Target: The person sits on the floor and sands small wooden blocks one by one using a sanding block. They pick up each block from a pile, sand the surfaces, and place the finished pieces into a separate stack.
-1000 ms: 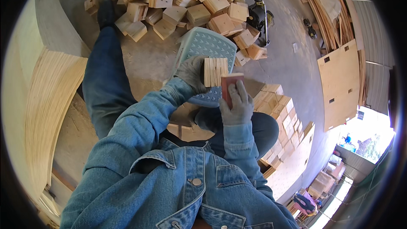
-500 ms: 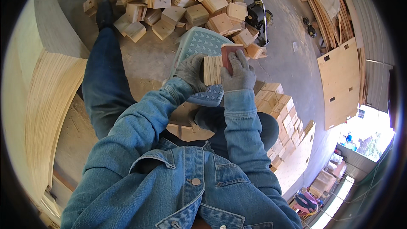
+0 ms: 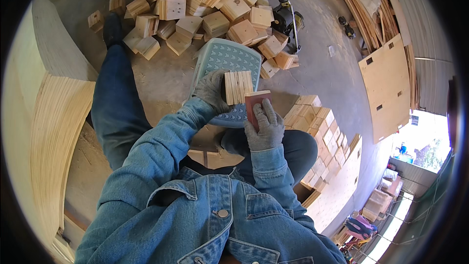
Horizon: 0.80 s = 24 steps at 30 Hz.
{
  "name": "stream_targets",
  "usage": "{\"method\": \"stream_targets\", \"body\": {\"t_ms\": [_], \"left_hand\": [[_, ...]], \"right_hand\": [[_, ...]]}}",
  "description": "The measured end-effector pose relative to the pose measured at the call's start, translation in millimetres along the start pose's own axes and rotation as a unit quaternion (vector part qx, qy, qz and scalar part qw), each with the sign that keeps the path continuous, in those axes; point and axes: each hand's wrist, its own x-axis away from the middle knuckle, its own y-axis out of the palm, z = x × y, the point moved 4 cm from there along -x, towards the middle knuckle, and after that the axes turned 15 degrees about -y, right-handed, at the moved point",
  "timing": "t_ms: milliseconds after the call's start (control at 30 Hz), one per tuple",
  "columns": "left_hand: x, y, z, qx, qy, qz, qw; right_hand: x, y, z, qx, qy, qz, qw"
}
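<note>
Gripping the layered wood block (image 3: 238,88) over the right edge of the blue stool (image 3: 229,56), your curled left hand (image 3: 211,89) could let it twist if your right hand (image 3: 266,128), clasping the reddish slab (image 3: 255,102), pushes off-centre

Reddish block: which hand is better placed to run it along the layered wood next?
Probably the right: the right hand holds the reddish block at the right side of the layered wood block, while the left hand is occupied, gripping that wood from its left.
</note>
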Motion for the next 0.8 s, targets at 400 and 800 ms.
{"method": "stream_targets", "body": {"t_ms": [400,800], "left_hand": [[-2,9,-10,0.011,-0.02,0.026,0.999],[-1,-4,1,0.008,0.01,0.009,1.0]], "right_hand": [[-109,30,25,0.025,0.007,-0.023,0.999],[-23,7,5,0.022,0.002,-0.023,0.999]]}}
